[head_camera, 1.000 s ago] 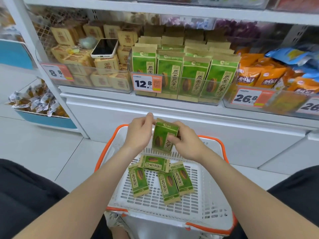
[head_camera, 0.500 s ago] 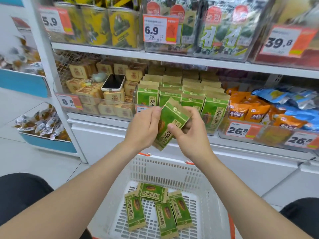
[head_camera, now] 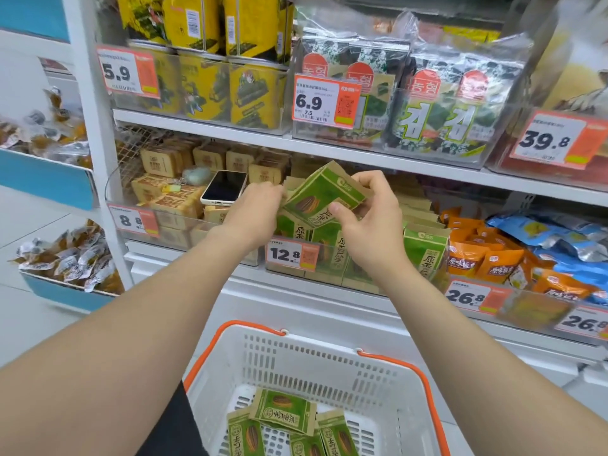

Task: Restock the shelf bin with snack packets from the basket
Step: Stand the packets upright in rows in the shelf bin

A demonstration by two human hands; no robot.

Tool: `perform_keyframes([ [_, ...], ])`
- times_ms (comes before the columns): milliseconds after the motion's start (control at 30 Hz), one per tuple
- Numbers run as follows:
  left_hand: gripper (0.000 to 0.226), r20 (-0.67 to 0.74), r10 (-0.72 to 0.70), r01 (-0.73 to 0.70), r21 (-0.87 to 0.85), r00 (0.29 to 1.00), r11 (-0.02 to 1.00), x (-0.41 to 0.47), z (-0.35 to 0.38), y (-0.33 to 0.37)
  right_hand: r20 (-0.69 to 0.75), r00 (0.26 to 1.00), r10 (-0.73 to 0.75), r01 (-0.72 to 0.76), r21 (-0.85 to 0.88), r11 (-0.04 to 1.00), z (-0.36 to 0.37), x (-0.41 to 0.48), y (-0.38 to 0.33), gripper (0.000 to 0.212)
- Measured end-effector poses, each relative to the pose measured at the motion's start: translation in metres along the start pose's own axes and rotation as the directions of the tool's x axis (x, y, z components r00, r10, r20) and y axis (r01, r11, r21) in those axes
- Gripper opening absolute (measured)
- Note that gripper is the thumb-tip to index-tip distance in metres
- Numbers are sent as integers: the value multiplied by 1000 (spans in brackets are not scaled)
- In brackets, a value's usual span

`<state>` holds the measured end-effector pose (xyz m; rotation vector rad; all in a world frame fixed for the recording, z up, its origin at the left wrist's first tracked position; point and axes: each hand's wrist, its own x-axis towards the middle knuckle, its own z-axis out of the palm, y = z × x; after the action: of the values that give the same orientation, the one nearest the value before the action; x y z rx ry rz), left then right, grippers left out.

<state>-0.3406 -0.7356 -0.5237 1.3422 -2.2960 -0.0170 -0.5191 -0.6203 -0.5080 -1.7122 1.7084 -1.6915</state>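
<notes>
Snack packet: green and kraft-brown, tilted with its brown top edge up and to the right. It is held in the air between my two hands, in front of the middle shelf and just above the shelf bin.
Right hand: grasping the packet's right end. My thumb presses on the printed front near the lower edge, and my curled fingers wrap over the top right corner to the back.
Left hand: I see it from the back, with the fingers bent onto the packet's left edge and holding it there. The tips are hidden behind the paper.
Shelf bin: a clear bin on the middle shelf, directly below and behind the held packet. It carries a 12.8 price tag on its front wall.
Stocked packets: the same green kind, standing upright in rows inside the bin. My wrists cover part of them.
Basket: white with orange handles, low in front of me and well below my hands.
Loose packets: several more lie flat on the basket floor. One lies crosswise on top of the others.
Phone: it lies screen-up on the brown boxes in the neighbouring bin, just beside my left hand.
</notes>
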Motion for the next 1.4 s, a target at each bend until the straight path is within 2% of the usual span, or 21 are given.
perform_keyframes([
  [167,19,-49,-20,12,-158,999,987,14,-9,-24,69,998,8,4,-167,986,3,8,7,38],
  [333,15,-98,0,-21,-212,995,977,18,-9,-25,203,975,-93,161,-352,922,14,5,3,37],
  [467,25,-96,2,-20,-184,995,983,16,-13,-22,260,960,-107,251,-619,744,36,23,-6,43],
  [567,35,-74,-39,22,-214,996,976,13,-11,-23,311,947,-85,297,-738,606,48,35,-7,38],
  [633,36,-73,-71,48,-270,995,962,12,-9,-24,354,932,-80,342,-780,525,56,37,-6,34],
  [767,23,-83,-134,99,-341,987,935,15,-8,-24,482,872,-81,476,-801,362,67,31,-3,27],
  [867,17,-95,-171,120,-392,981,912,16,-10,-20,494,851,-181,526,-795,303,61,38,-4,14],
  [933,16,-106,-171,109,-435,980,894,17,-10,-21,410,875,-257,478,-815,328,60,43,-5,10],
  [1000,17,-91,-172,105,-497,981,861,18,-11,-21,372,902,-220,432,-799,419,65,42,-3,8],
  [1067,16,-106,-204,114,-547,973,829,19,-12,-21,414,898,-152,433,-763,480,73,38,3,5],
  [1133,13,-160,-227,118,-505,961,855,21,-10,-19,427,892,-145,439,-747,499,76,38,8,7],
  [1200,28,-165,-169,92,-396,972,914,22,-5,-17,404,892,-203,451,-755,475,75,40,11,18],
  [1267,48,-41,-64,49,-302,997,952,21,0,-15,380,902,-204,430,-758,490,75,37,15,35],
  [1300,52,42,-27,37,-266,999,963,19,1,-14,414,895,-168,439,-745,502,74,35,16,41],
  [1400,56,171,-20,57,-215,985,975,14,6,-12,500,863,-77,465,-725,509,70,32,16,47],
])
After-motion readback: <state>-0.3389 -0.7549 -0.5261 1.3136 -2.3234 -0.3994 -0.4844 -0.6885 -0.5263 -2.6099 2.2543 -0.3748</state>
